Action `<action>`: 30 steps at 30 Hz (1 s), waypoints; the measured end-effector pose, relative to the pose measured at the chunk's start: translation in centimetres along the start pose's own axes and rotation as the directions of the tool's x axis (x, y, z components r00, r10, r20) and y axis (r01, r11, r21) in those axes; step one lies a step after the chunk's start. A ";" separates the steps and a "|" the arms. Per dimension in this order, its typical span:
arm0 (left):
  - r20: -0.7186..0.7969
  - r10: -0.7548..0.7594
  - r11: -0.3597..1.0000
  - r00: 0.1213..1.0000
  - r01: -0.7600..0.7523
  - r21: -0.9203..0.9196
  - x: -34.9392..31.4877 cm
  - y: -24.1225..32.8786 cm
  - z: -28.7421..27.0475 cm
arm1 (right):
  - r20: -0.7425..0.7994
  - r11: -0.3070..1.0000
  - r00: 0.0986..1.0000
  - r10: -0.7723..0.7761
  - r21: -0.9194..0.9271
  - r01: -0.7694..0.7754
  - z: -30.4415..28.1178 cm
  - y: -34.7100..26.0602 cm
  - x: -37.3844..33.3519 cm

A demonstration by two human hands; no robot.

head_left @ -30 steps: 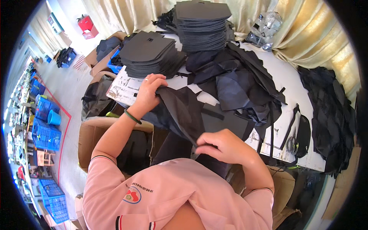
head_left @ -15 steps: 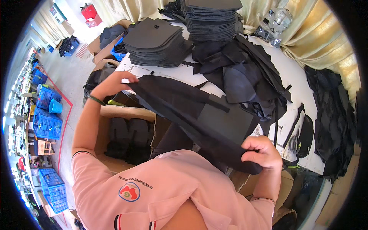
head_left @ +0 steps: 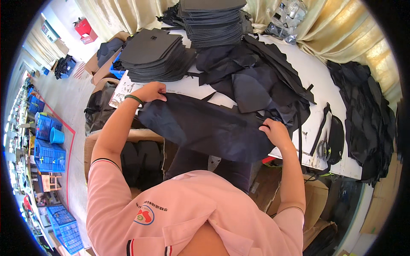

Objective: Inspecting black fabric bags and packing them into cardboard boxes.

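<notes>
A large black fabric piece [head_left: 205, 126] is stretched between my two hands, hanging over the table's front edge above my lap. My left hand [head_left: 153, 91] pinches its upper left corner. At its right side my right hand [head_left: 275, 131] grips the upper edge between thumb and fingers. Just beyond the fabric lies a loose heap of black cut pieces [head_left: 252, 91] on the white table [head_left: 305, 151]. Past my left hand stands a stack of dark grey shaped panels [head_left: 156, 53], and a taller stack of similar panels [head_left: 213, 25] rises at the back.
On the right of the table lie a black pouch [head_left: 336, 141] and scissors [head_left: 323, 149]. Black fabric [head_left: 367, 119] hangs over the right edge. An open cardboard box [head_left: 92, 149] with dark pieces is below at left. Blue crates [head_left: 49, 155] line the aisle.
The fabric has been turned, so its smooth side faces up and the grey panel on it is out of sight. My right hand has moved up and away from me; the left shifted right.
</notes>
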State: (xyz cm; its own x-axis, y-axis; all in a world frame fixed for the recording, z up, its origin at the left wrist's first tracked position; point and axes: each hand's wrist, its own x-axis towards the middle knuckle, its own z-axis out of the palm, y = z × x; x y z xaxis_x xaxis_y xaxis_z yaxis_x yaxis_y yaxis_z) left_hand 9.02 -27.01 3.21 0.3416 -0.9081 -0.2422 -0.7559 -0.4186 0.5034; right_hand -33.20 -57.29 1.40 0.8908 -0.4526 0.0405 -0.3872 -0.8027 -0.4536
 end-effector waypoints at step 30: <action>-0.503 0.765 0.644 0.403 -0.488 0.589 -2.3 14.9 -3.3 | -0.089 0.185 0.959 -0.269 0.972 0.142 0.3 -16.6 8.6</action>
State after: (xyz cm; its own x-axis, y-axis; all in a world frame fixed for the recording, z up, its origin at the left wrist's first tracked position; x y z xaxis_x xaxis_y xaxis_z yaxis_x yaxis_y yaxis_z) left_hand -1.22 -31.26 13.98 -0.1596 -0.6916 0.7045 -0.9826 0.1800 -0.0459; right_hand -19.06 -47.75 9.01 0.9372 -0.2531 0.2399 0.2862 0.1649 -0.9439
